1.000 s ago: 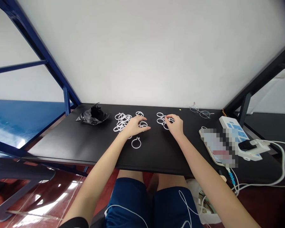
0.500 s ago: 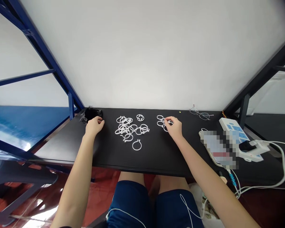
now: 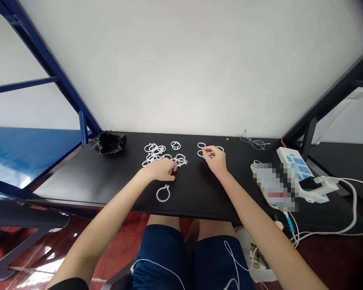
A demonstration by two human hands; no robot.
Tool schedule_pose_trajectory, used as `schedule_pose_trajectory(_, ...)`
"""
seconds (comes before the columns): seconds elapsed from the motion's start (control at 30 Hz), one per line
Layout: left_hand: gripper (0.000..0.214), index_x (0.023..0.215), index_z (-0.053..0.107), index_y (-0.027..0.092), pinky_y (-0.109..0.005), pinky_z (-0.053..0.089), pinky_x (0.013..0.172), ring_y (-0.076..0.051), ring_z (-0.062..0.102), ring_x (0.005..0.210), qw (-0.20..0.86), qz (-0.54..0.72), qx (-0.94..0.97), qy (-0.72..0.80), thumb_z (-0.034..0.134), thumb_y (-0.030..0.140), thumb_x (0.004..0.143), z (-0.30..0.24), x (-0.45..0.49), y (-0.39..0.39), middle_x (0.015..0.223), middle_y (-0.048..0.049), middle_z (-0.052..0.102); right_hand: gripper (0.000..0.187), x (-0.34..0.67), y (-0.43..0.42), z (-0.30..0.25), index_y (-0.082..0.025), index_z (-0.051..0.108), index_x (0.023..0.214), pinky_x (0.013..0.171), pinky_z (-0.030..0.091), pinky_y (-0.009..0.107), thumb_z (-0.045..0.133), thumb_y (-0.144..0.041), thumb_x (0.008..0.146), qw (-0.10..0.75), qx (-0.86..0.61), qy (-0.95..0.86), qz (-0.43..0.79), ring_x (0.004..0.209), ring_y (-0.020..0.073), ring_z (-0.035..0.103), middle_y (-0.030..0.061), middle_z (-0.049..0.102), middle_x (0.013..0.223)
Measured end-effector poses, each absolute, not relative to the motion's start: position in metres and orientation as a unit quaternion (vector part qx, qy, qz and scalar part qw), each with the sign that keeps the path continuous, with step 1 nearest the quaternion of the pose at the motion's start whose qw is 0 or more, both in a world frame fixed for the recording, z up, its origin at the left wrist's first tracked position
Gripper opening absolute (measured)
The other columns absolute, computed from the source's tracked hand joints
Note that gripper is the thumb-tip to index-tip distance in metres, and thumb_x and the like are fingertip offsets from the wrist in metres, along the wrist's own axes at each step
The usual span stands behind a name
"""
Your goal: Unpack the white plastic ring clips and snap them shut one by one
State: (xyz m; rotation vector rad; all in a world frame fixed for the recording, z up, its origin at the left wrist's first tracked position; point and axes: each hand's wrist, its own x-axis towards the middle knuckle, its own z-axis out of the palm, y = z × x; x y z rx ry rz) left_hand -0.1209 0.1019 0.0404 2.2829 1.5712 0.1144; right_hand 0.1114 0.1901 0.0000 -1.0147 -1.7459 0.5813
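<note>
White rings form a loose, overlapping pile on the left-centre of the counter. A smaller group of rings lies to the right, separated from the pile by bare surface. A single ring lies alone on the near side of the pile. Compared with half a second ago, this single ring is closer to the front edge and slightly further left.

The left hand has returned from the bag to the near side of the pile. Its fingers are bent, with the thumb standing apart; whether a ring is held beneath it cannot be determined. The hand covers part of the pile. The right hand remains at the smaller group, thumb and fingertips narrowed together; a grip on a ring cannot be confirmed.

The black bag stands further left of the pile than one second ago, mouth open, near the far left corner. Effect on the work: the bag is well apart from the rings, both hands are at the rings, and most visible rings remain in the left pile.

Outward to the right lie glasses, a phone and a power strip.
</note>
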Motion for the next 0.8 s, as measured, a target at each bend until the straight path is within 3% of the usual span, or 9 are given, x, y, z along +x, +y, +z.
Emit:
schedule_pose_trajectory(0.1, 0.016, 0.091, 0.063, 0.021, -0.027, 0.040, 0.057, -0.020, 0.061, 0.065, 0.167, 0.034, 0.793, 0.585, 0.060, 0.027, 0.076, 0.059, -0.117, 0.091, 0.074, -0.0028, 0.068, 0.011, 0.110, 0.188, 0.002, -0.022, 0.065, 0.077, 0.068, 0.055, 0.035, 0.056, -0.027, 0.081, 0.494, -0.411, -0.728, 0.237, 0.077, 0.0210, 0.065, 0.0054, 0.069, 0.082)
schedule_pose_trajectory(0.23, 0.022, 0.085, 0.059, 0.022, -0.028, 0.042, 0.059, -0.019, 0.059, 0.066, 0.089, 0.163, 0.764, 0.617, 0.055, 0.043, 0.084, 0.064, -0.127, 0.044, 0.076, -0.0032, 0.064, 0.012, 0.108, 0.186, 0.002, -0.021, 0.065, 0.077, 0.065, 0.055, 0.032, 0.055, -0.026, 0.081, 0.494, -0.395, -0.739, 0.231, 0.076, 0.0196, 0.065, 0.0051, 0.069, 0.081)
schedule_pose_trajectory(0.37, 0.020, 0.080, 0.047, 0.020, -0.032, 0.046, 0.067, -0.018, 0.054, 0.070, -0.154, 0.491, 0.625, 0.587, 0.050, 0.037, 0.089, -0.009, -0.141, -0.034, 0.072, -0.0028, 0.052, 0.011, 0.104, 0.185, -0.001, -0.019, 0.065, 0.077, 0.063, 0.054, 0.030, 0.055, -0.024, 0.081, 0.497, -0.376, -0.748, 0.227, 0.073, 0.0182, 0.066, 0.0043, 0.069, 0.079)
schedule_pose_trajectory(0.43, 0.017, 0.079, 0.041, 0.020, -0.035, 0.047, 0.069, -0.018, 0.053, 0.074, -0.180, 0.561, 0.561, 0.581, 0.048, 0.031, 0.091, -0.063, -0.139, -0.072, 0.076, -0.0024, 0.048, 0.011, 0.102, 0.185, -0.002, -0.019, 0.065, 0.077, 0.061, 0.053, 0.029, 0.056, -0.024, 0.080, 0.497, -0.369, -0.753, 0.226, 0.072, 0.0178, 0.066, 0.0042, 0.069, 0.079)
schedule_pose_trajectory(0.5, 0.011, 0.089, 0.045, 0.019, -0.039, 0.049, 0.079, -0.021, 0.056, 0.088, -0.088, 0.504, 0.546, 0.664, 0.052, 0.027, 0.089, -0.114, -0.126, -0.101, 0.090, -0.0068, 0.052, 0.011, 0.100, 0.185, -0.003, -0.019, 0.065, 0.076, 0.060, 0.053, 0.028, 0.057, -0.024, 0.080, 0.496, -0.362, -0.756, 0.227, 0.071, 0.0175, 0.065, 0.0042, 0.068, 0.079)
schedule_pose_trajectory(0.53, 0.019, 0.102, 0.048, 0.017, -0.043, 0.048, 0.088, -0.024, 0.055, 0.103, -0.007, 0.448, 0.553, 0.703, 0.053, 0.030, 0.089, -0.135, -0.117, -0.110, 0.106, -0.0118, 0.054, 0.010, 0.099, 0.185, -0.003, -0.019, 0.065, 0.076, 0.059, 0.052, 0.028, 0.057, -0.024, 0.080, 0.495, -0.359, -0.757, 0.229, 0.071, 0.0175, 0.065, 0.0043, 0.068, 0.079)
schedule_pose_trajectory(0.6, 0.052, 0.131, 0.041, 0.017, -0.051, 0.037, 0.105, -0.032, 0.037, 0.134, 0.156, 0.324, 0.564, 0.743, 0.053, 0.041, 0.087, -0.167, -0.098, -0.120, 0.138, -0.0186, 0.042, 0.010, 0.098, 0.183, -0.004, -0.019, 0.065, 0.076, 0.059, 0.052, 0.028, 0.058, -0.024, 0.080, 0.491, -0.355, -0.760, 0.234, 0.072, 0.0176, 0.065, 0.0043, 0.068, 0.079)
schedule_pose_trajectory(0.67, 0.061, 0.144, 0.031, 0.017, -0.051, 0.029, 0.113, -0.030, 0.020, 0.145, 0.283, 0.253, 0.558, 0.737, 0.044, 0.044, 0.091, -0.187, -0.083, -0.122, 0.152, -0.0167, 0.029, 0.010, 0.096, 0.181, -0.005, -0.019, 0.066, 0.076, 0.059, 0.052, 0.027, 0.058, -0.024, 0.079, 0.484, -0.353, -0.764, 0.239, 0.072, 0.0177, 0.065, 0.0042, 0.068, 0.078)
schedule_pose_trajectory(0.8, 0.059, 0.150, 0.024, 0.015, -0.044, 0.016, 0.121, -0.022, 0.017, 0.147, 0.323, 0.298, 0.504, 0.744, 0.030, 0.028, 0.093, -0.207, -0.081, -0.124, 0.157, -0.0121, 0.021, 0.011, 0.093, 0.177, -0.006, -0.018, 0.066, 0.077, 0.059, 0.052, 0.027, 0.057, -0.023, 0.080, 0.465, -0.344, -0.776, 0.250, 0.072, 0.0173, 0.065, 0.0044, 0.068, 0.078)
